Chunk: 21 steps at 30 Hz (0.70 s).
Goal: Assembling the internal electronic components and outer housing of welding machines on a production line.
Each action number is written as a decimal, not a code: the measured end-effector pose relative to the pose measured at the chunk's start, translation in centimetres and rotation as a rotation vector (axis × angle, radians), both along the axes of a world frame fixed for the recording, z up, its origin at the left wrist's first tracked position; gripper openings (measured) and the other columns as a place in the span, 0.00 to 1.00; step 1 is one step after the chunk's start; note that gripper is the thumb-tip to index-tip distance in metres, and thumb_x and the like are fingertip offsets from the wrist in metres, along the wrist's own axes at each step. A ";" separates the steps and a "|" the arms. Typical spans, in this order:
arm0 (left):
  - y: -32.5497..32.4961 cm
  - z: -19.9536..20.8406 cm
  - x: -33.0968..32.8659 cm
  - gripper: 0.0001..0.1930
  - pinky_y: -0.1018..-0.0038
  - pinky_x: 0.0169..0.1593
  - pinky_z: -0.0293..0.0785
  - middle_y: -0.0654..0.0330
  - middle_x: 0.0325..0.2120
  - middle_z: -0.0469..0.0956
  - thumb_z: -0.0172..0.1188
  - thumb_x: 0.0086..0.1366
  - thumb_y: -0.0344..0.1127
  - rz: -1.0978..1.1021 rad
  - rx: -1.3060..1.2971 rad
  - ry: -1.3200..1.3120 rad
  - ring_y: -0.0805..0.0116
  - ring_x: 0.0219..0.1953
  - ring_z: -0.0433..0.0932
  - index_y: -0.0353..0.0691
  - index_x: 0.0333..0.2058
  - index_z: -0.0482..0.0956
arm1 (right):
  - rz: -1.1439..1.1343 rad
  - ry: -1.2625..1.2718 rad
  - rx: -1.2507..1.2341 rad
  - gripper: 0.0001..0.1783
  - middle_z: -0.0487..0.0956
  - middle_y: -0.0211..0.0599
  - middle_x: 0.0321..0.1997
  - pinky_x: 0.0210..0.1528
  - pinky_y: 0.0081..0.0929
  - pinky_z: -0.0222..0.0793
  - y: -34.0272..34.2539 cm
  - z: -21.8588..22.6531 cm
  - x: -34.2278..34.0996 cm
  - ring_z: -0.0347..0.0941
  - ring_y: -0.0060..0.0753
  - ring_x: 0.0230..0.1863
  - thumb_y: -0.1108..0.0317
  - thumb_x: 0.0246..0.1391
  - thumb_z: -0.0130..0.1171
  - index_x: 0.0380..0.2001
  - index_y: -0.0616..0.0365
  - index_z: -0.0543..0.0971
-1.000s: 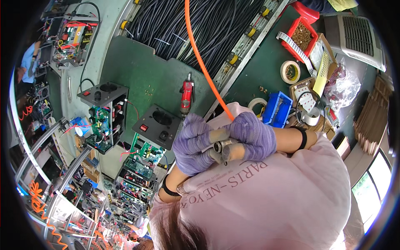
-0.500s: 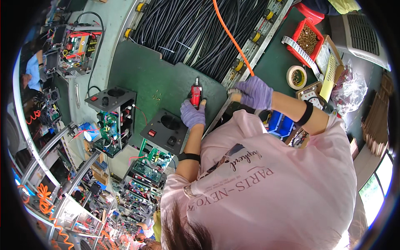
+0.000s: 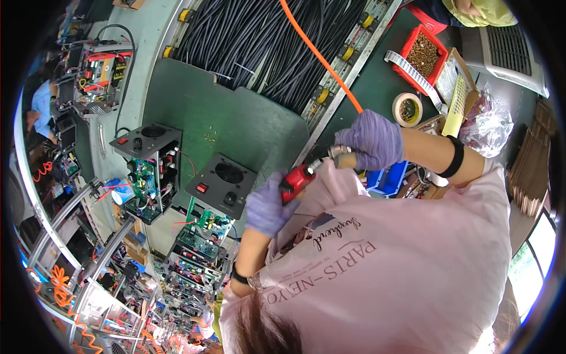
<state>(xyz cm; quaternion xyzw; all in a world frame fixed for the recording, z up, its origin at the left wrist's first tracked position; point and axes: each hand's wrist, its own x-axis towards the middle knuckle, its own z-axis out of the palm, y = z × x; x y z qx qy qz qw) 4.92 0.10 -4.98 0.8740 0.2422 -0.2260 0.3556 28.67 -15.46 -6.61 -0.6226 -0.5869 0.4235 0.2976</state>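
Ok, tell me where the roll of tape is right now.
In the head view, the roll of tape lies upper right on the green bench, just beyond the right hand, below the red bin.

A crinkled clear plastic bag (image 3: 486, 121) with reddish contents lies at the right of the worktop (image 3: 377, 88). Beside it leans a flat yellow packet (image 3: 455, 106). A white strip of labels (image 3: 413, 69) curls past the red bin (image 3: 425, 52).

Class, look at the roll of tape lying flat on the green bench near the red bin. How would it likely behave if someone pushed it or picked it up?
The roll of tape lies flat on its side, so a push would probably slide it rather than roll it. Its open ring shape suggests it is light and easy to hook with a finger. Stood on edge, it could roll.
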 end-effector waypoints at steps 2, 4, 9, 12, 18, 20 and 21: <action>0.3 1.8 -0.8 0.28 0.64 0.33 0.73 0.52 0.30 0.76 0.67 0.43 0.40 -0.044 -0.018 -0.033 0.52 0.28 0.76 0.42 0.44 0.67 | 0.078 -0.059 0.007 0.18 0.70 0.41 0.13 0.18 0.36 0.64 -0.5 0.8 -0.3 0.69 0.47 0.15 0.50 0.48 0.55 0.32 0.52 0.76; 0.5 3.6 -1.4 0.28 0.64 0.32 0.74 0.54 0.29 0.77 0.66 0.44 0.41 -0.109 -0.051 -0.008 0.52 0.28 0.77 0.42 0.44 0.67 | 0.116 -0.054 0.088 0.20 0.68 0.41 0.11 0.16 0.35 0.62 -1.0 1.1 -1.2 0.68 0.46 0.14 0.49 0.46 0.55 0.30 0.55 0.75; -0.1 5.6 -2.1 0.27 0.65 0.32 0.74 0.54 0.29 0.77 0.67 0.46 0.44 -0.192 -0.080 -0.022 0.52 0.29 0.77 0.40 0.43 0.68 | 0.186 0.029 0.111 0.18 0.67 0.40 0.09 0.14 0.35 0.60 -1.2 2.0 -2.6 0.67 0.45 0.13 0.49 0.45 0.56 0.28 0.53 0.75; -0.3 5.4 -3.3 0.26 0.66 0.29 0.74 0.54 0.27 0.77 0.65 0.49 0.48 -0.176 -0.143 0.008 0.54 0.27 0.78 0.41 0.43 0.68 | 0.315 -0.070 -0.018 0.17 0.67 0.39 0.10 0.14 0.35 0.60 -1.4 2.5 -3.1 0.67 0.45 0.13 0.48 0.45 0.56 0.25 0.51 0.74; -0.9 5.4 -4.0 0.26 0.64 0.28 0.74 0.54 0.26 0.78 0.63 0.50 0.49 -0.203 -0.191 0.107 0.54 0.26 0.78 0.43 0.44 0.68 | 0.487 -0.054 -0.175 0.20 0.68 0.39 0.10 0.16 0.36 0.61 -1.3 3.1 -4.2 0.68 0.45 0.13 0.46 0.49 0.51 0.29 0.52 0.74; -1.6 5.4 -3.9 0.25 0.63 0.28 0.74 0.54 0.26 0.78 0.62 0.51 0.49 -0.262 -0.223 0.197 0.54 0.26 0.78 0.43 0.44 0.68 | 0.560 -0.027 -0.210 0.24 0.69 0.41 0.10 0.17 0.37 0.63 -1.5 3.5 -5.1 0.69 0.45 0.14 0.45 0.49 0.51 0.35 0.55 0.74; -1.8 5.3 -3.9 0.25 0.62 0.28 0.73 0.54 0.25 0.78 0.61 0.52 0.50 -0.331 -0.250 0.277 0.54 0.27 0.78 0.44 0.45 0.68 | 0.565 -0.021 -0.218 0.24 0.69 0.41 0.10 0.17 0.37 0.63 -1.8 3.4 -5.5 0.69 0.45 0.14 0.45 0.49 0.51 0.35 0.55 0.74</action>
